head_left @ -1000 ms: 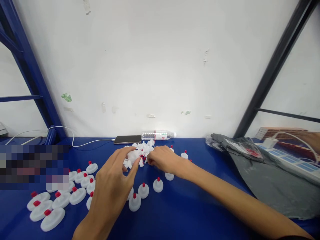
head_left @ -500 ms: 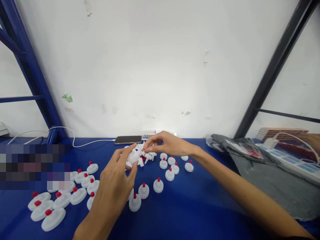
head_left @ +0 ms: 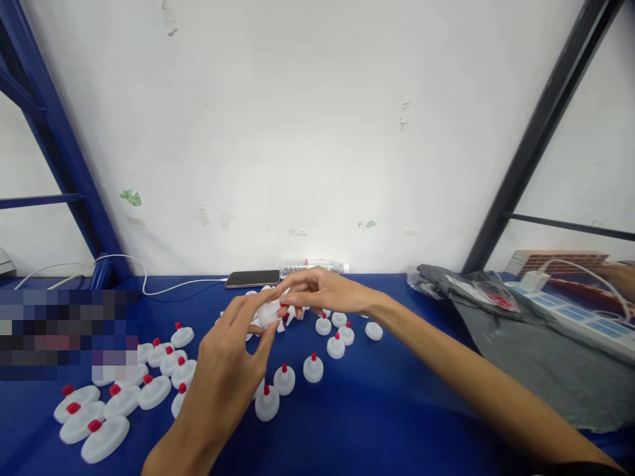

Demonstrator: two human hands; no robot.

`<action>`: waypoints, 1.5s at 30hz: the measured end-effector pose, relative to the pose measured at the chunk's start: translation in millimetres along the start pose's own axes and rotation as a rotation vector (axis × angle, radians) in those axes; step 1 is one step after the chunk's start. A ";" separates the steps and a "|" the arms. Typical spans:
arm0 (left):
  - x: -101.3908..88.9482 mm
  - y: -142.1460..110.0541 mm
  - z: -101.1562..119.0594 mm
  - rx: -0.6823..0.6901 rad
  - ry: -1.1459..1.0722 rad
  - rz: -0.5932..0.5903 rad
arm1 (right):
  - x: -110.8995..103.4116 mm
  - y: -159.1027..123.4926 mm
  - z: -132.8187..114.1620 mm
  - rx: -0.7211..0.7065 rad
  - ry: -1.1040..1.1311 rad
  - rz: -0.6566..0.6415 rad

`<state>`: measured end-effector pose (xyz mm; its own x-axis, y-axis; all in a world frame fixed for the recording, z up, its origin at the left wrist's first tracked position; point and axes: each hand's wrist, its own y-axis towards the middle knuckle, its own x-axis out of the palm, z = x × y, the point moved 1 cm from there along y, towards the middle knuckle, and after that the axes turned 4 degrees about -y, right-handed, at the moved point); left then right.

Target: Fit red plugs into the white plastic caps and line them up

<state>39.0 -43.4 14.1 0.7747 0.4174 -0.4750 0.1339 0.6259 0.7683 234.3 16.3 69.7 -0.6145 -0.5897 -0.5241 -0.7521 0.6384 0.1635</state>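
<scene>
My left hand (head_left: 231, 350) is closed around the rim of a white translucent cap (head_left: 268, 314) held above the table. Fingertips of my right hand (head_left: 310, 291) are pinched at the cap's right side, where a bit of red shows; whether they grip a separate small piece is hidden. Just behind and below both hands lies a pile of small white pieces (head_left: 290, 316) with some red among them, partly covered by the fingers. Several similar caps with red tips, such as one cap (head_left: 268, 404), stand on the blue table (head_left: 347, 423) in front of and beside my hands.
More red-tipped caps (head_left: 105, 439) cluster at the left. Against the wall lie a phone (head_left: 253, 279) with a white cable and a clear plastic bottle (head_left: 327, 266). Grey plastic bags (head_left: 526, 363) and a power strip (head_left: 585, 317) are at the right; a blurred hand (head_left: 618, 272) shows at the far right.
My right hand has moved from the pile of small pieces to the cap's side. In my left hand, the cap has turned toward the right fingers.
</scene>
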 end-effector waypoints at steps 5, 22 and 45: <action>0.5 -0.5 2.3 0.034 -0.022 -0.025 | -10.0 -3.5 1.9 0.057 0.125 -0.114; -0.2 -1.4 3.2 0.009 0.074 -0.025 | -0.7 1.1 31.8 0.271 -0.553 -0.153; -0.5 -1.5 5.0 -0.002 0.125 -0.007 | -24.5 -0.2 38.5 0.213 -0.831 0.251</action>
<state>41.5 -47.9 15.3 0.6907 0.4917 -0.5303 0.1376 0.6306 0.7638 258.8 49.6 50.3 -0.3219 0.0759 -0.9437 -0.5075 0.8276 0.2397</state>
